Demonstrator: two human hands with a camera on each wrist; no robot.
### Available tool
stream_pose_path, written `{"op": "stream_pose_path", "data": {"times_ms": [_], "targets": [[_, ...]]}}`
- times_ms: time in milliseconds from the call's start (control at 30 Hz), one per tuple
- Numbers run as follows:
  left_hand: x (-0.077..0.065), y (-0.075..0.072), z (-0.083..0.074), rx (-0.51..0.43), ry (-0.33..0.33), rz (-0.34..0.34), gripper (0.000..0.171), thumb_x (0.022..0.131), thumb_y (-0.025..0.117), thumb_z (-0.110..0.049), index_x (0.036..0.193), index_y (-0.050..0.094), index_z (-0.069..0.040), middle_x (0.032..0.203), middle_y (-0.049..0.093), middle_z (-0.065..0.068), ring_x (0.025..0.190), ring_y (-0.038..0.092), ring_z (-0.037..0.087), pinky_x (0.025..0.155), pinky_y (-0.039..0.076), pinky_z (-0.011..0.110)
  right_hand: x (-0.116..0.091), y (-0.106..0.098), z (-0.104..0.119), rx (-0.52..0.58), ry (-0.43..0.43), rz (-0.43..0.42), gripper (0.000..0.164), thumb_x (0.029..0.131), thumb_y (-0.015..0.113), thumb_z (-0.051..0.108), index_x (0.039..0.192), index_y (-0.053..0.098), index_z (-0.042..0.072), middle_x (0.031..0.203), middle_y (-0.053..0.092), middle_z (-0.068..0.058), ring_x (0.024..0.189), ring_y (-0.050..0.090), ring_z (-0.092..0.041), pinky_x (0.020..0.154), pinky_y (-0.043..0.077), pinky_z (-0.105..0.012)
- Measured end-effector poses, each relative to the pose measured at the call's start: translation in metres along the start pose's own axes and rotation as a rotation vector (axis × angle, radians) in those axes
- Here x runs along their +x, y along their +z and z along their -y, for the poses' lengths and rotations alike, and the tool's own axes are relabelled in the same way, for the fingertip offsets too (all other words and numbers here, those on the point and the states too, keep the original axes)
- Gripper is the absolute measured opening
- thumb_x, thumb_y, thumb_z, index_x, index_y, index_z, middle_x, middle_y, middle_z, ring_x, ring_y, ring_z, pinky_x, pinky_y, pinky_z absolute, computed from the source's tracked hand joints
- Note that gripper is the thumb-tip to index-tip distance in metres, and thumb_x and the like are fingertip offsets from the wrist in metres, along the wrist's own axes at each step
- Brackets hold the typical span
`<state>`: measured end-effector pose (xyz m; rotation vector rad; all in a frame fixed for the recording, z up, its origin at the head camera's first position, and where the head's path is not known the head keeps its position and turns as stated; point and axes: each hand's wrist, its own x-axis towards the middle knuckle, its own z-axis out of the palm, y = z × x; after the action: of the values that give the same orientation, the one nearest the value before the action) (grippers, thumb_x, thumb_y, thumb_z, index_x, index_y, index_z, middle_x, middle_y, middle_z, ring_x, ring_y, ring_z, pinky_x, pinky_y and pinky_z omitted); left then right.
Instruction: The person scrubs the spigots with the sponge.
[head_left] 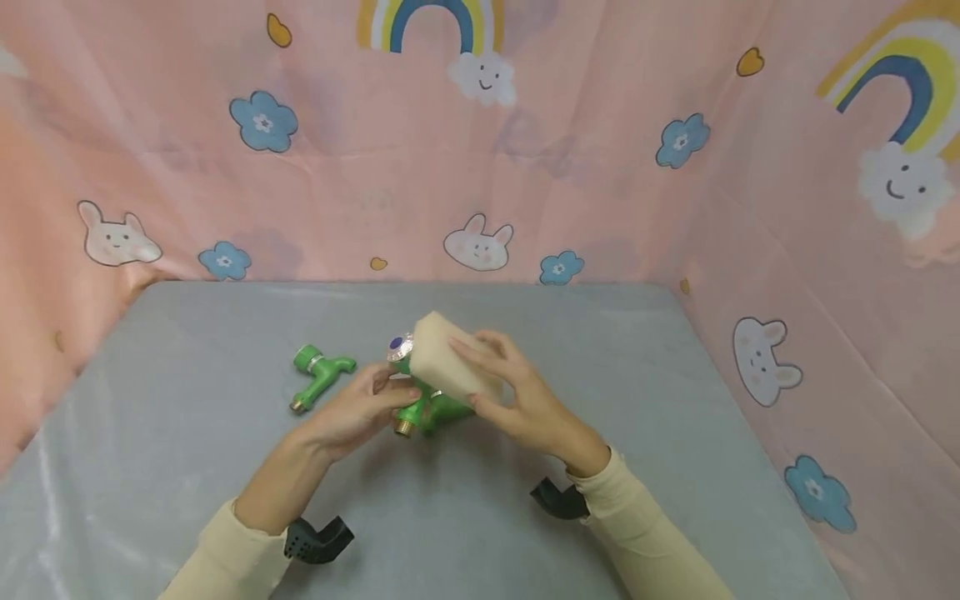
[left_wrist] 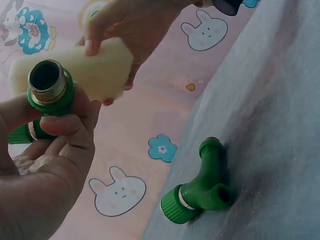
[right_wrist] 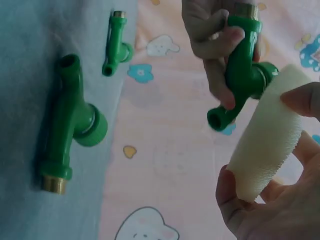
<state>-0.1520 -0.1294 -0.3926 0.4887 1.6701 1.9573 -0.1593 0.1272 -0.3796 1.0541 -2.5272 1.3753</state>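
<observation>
My left hand (head_left: pixel 360 412) grips a green plastic tap (right_wrist: pixel 242 75) by its body. The tap has a brass threaded end (left_wrist: pixel 47 82) and a knob with a silver rim and blue centre (head_left: pixel 400 346). Between the fingers and thumb of my right hand (head_left: pixel 528 400) is a cream sponge block (head_left: pixel 446 354). The sponge stands right beside the tap's knob; whether they touch I cannot tell. A second green tap (right_wrist: pixel 65 125) lies on the table under the hands, partly hidden in the head view. To the left lies a third one (head_left: pixel 322 375).
A grey cloth covers the table (head_left: pixel 450 533). Pink curtains (head_left: pixel 337 192) with rabbits, flowers and rainbows rise behind it and on both sides. Black curved pieces (head_left: pixel 318 542) sit at both wrists, beside the sleeves.
</observation>
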Motion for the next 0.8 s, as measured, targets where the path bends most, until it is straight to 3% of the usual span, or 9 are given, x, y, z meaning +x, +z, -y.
{"op": "stream_pose_path", "data": {"times_ms": [133, 300, 433, 533, 633, 800], "targets": [[-0.004, -0.004, 0.001, -0.025, -0.028, 0.001, 0.043, 0.105, 0.05, -0.01, 0.147, 0.043, -0.013, 0.111, 0.069, -0.01, 0.094, 0.065, 0.008, 0.085, 0.052, 0.035, -0.007, -0.005, -0.005, -0.061, 0.031, 0.046, 0.062, 0.085, 0.064, 0.005, 0.145, 0.057, 0.017, 0.144, 0.044, -0.017, 0.126, 0.048, -0.033, 0.096, 0.047, -0.045], [-0.006, -0.007, 0.0, -0.023, -0.044, 0.024, 0.059, 0.105, 0.051, -0.011, 0.156, 0.026, 0.001, 0.114, 0.068, -0.007, 0.088, 0.063, 0.006, 0.082, 0.052, 0.027, -0.011, -0.021, -0.007, -0.065, 0.065, 0.061, 0.062, 0.084, 0.063, 0.001, 0.143, 0.059, 0.021, 0.147, 0.04, -0.016, 0.124, 0.046, -0.034, 0.088, 0.048, -0.037], [-0.004, -0.006, -0.001, -0.014, -0.031, 0.055, 0.052, 0.104, 0.052, -0.011, 0.148, 0.036, 0.011, 0.105, 0.073, -0.009, 0.083, 0.063, 0.003, 0.077, 0.051, 0.023, -0.009, -0.028, -0.005, 0.002, 0.035, -0.003, 0.063, 0.085, 0.064, 0.0, 0.144, 0.058, 0.021, 0.149, 0.042, -0.012, 0.129, 0.046, -0.032, 0.093, 0.047, -0.042], [-0.004, -0.005, -0.001, -0.009, -0.009, 0.084, 0.039, 0.104, 0.052, -0.011, 0.139, 0.053, 0.006, 0.105, 0.076, -0.009, 0.081, 0.062, 0.004, 0.071, 0.049, 0.022, -0.005, -0.024, -0.004, 0.059, 0.007, 0.011, 0.064, 0.088, 0.065, 0.002, 0.147, 0.054, 0.021, 0.151, 0.042, -0.009, 0.133, 0.045, -0.03, 0.1, 0.044, -0.046], [-0.003, -0.004, 0.0, -0.02, 0.018, 0.106, 0.029, 0.104, 0.051, -0.01, 0.129, 0.064, -0.007, 0.11, 0.076, -0.007, 0.08, 0.06, 0.005, 0.07, 0.047, 0.022, -0.002, -0.019, -0.004, 0.105, 0.006, 0.058, 0.064, 0.09, 0.066, 0.002, 0.149, 0.051, 0.02, 0.153, 0.041, -0.01, 0.135, 0.044, -0.031, 0.102, 0.044, -0.049], [-0.003, -0.004, -0.003, -0.073, 0.011, 0.103, 0.029, 0.106, 0.05, -0.014, 0.129, 0.066, -0.021, 0.116, 0.075, -0.005, 0.092, 0.06, 0.004, 0.08, 0.048, 0.021, -0.002, -0.021, -0.009, 0.104, 0.036, 0.093, 0.062, 0.09, 0.067, 0.002, 0.148, 0.053, 0.017, 0.154, 0.04, -0.013, 0.141, 0.04, -0.036, 0.106, 0.041, -0.057]]}}
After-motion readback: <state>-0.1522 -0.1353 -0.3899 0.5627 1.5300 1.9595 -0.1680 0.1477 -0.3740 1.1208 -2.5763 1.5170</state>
